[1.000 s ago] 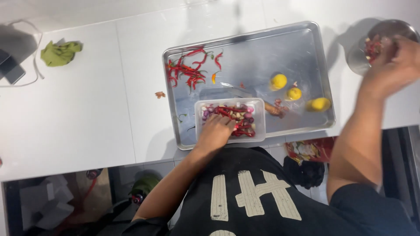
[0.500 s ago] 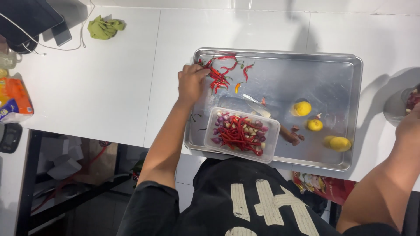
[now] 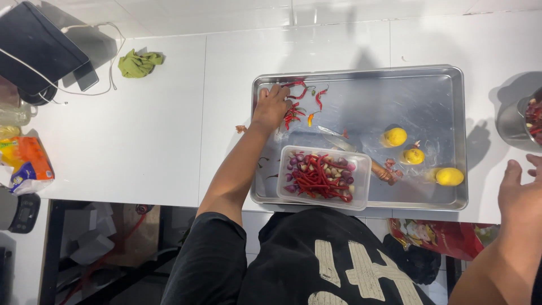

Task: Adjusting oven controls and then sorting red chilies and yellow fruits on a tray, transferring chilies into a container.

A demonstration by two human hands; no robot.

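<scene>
Left hand [image 3: 271, 107], grip curled loosely over loose red chilies [image 3: 296, 107] at far-left corner of steel tray [image 3: 440, 192]; chilies just right of fingertips. Right hand [image 3: 522, 195] spread, empty, well apart on worktop [image 3: 141, 147] edge.

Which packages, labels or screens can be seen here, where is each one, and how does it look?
Orange packet: far left edge of the white counter; soft, crumpled, orange with blue and white patches.
Dark tablet: top left corner of the counter; flat, black, screen off, white cable across it.
Red printed bag: below the counter edge, lower right; crinkled, red with a colourful picture.
Clear plastic tub: front of the metal tray; rectangular, unlabelled, holding red chillies.
</scene>
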